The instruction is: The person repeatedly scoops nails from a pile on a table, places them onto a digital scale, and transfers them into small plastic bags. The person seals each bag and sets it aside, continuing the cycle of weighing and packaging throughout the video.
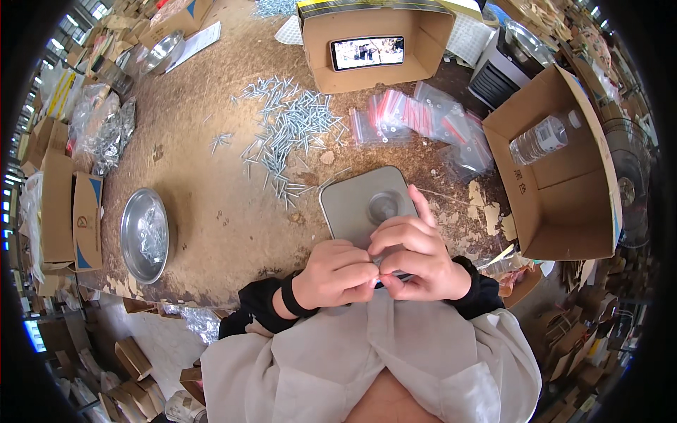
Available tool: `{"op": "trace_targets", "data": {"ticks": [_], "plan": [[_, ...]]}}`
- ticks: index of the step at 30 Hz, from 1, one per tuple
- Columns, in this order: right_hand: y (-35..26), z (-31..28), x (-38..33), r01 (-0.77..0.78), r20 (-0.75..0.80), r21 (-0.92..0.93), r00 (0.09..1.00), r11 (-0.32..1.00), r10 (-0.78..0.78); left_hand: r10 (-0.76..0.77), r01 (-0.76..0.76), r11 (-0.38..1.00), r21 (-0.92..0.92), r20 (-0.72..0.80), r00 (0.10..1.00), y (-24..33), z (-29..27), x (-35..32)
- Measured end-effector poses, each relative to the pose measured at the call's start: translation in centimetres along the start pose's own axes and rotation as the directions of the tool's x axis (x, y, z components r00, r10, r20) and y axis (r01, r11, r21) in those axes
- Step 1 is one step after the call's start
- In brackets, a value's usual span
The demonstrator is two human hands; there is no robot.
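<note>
My left hand [334,273] and my right hand [422,259] meet close in front of my body, fingertips pinched together. Between them is something small; a bit of pale plastic and a trace of red show there, but the fingers hide most of it. The right index finger stretches up and away from the pinch. Just beyond the hands lies a flat grey square plate with rounded corners [345,204], with a small round dish [384,206] on it. Farther off, a loose pile of silver screws [289,130] spreads over the worn wooden table [204,211].
Small clear zip bags with red strips [405,116] lie right of the screws. An open cardboard box [564,183] at right holds a plastic bottle [539,141]. A phone [367,53] stands in another box [430,42]. A metal bowl [129,240] sits at left.
</note>
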State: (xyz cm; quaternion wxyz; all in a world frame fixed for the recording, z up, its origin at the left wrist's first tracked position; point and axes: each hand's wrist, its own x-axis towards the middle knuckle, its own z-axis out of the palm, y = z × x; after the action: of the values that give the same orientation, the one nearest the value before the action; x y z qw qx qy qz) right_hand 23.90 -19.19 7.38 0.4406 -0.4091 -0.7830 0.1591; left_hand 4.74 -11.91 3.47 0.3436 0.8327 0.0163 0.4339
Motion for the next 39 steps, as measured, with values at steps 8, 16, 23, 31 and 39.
{"op": "trace_targets", "data": {"ticks": [8,16,23,31,39], "plan": [[-0.1,-0.9,0.1,0.040,-0.011,0.069,0.999,0.997,-0.039,-0.150,0.135,0.987,-0.087,-0.206,0.967,1.1,-2.3,-0.4],[1.0,-1.3,0.1,0.055,0.010,0.209,0.998,0.976,-0.058,-0.346,0.402,0.914,-0.052,-0.616,0.708,1.0,-4.1,-6.6],[3.8,-3.4,-2.5,-0.099,-0.066,-0.045,0.993,0.994,0.096,0.148,0.618,0.759,0.204,-0.979,0.142,2.5,-19.4,-8.2],[6.1,-4.3,-4.6,0.029,-0.511,0.301,0.849,0.953,0.135,-0.417,0.863,0.104,0.495,-0.765,0.490,-0.2,-26.7,-19.2],[5.7,-8.7,-6.4,0.015,-0.123,0.945,0.941,-0.325,-0.314,-0.075,0.520,0.678,0.519,-0.655,0.752,3.4,-16.8,-3.1]]}}
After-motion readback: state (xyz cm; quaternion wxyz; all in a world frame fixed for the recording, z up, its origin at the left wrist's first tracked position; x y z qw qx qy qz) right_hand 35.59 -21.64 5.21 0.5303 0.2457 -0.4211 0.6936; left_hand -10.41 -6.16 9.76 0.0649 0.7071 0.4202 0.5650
